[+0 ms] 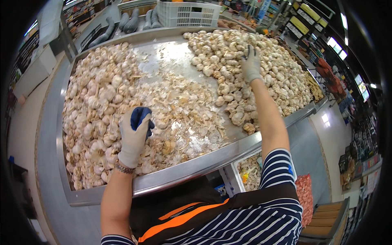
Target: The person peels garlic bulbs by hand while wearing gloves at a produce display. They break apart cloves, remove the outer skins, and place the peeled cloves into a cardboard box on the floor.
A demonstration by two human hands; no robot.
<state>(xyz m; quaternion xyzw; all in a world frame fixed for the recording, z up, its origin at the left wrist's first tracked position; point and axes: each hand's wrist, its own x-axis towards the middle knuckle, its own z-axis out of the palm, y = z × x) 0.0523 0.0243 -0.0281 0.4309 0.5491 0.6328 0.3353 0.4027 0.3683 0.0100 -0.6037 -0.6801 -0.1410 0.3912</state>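
My left hand (pixel 135 134) wears a white glove with a dark blue palm side. Its fingers are curled in over the loose skins, near the left heap of garlic bulbs (pixel 96 110); whatever they may hold is hidden. Farther off, my right hand (pixel 251 67), gloved the same way, rests on the paler garlic heap (pixel 277 73) at the right, fingers stretched among the bulbs. Papery garlic skins (pixel 183 102) lie scattered between the two heaps. Everything sits in a wide metal display tray (pixel 196 164) with a raised rim.
Beyond the far rim stand a white plastic crate (pixel 189 15) and dark green-grey gourds (pixel 131 22). Below the near rim is a box of skins and scraps (pixel 250 173). A red mesh sack (pixel 304 198) and a brown slatted crate (pixel 324 220) stand at the lower right.
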